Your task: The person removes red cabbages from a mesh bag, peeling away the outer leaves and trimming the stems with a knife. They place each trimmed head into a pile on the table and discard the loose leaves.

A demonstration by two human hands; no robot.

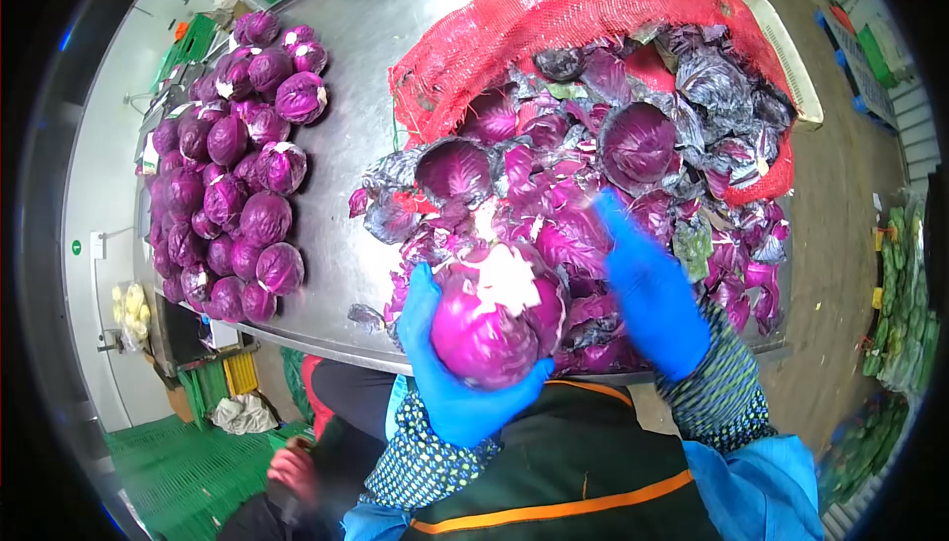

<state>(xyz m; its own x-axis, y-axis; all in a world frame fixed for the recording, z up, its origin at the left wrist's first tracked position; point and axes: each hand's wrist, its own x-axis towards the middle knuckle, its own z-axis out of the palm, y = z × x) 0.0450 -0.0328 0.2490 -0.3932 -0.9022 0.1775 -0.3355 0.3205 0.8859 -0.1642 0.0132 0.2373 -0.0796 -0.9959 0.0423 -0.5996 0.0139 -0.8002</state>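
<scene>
My left hand (450, 383), in a blue glove, cups a trimmed red cabbage (486, 338) from below and from its left side. The cabbage's pale cut base faces up. My right hand (652, 294), also blue-gloved, is apart from the cabbage on its right, over the loose leaves. It is blurred by motion, with fingers stretched out and no object visible in it. Torn purple cabbage leaves (573, 239) lie in a heap beyond and around both hands. A red mesh sack (514, 27) lies at the back of the heap, its mouth spread over dark outer leaves (717, 86).
A large pile of red cabbages (227, 140) sits at the left of the metal table (346, 215). A pale plastic crate (781, 46) stands behind the sack. Another person's hand (295, 472) shows at lower left, near green crates (193, 477). Bagged green vegetables (900, 304) are at far right.
</scene>
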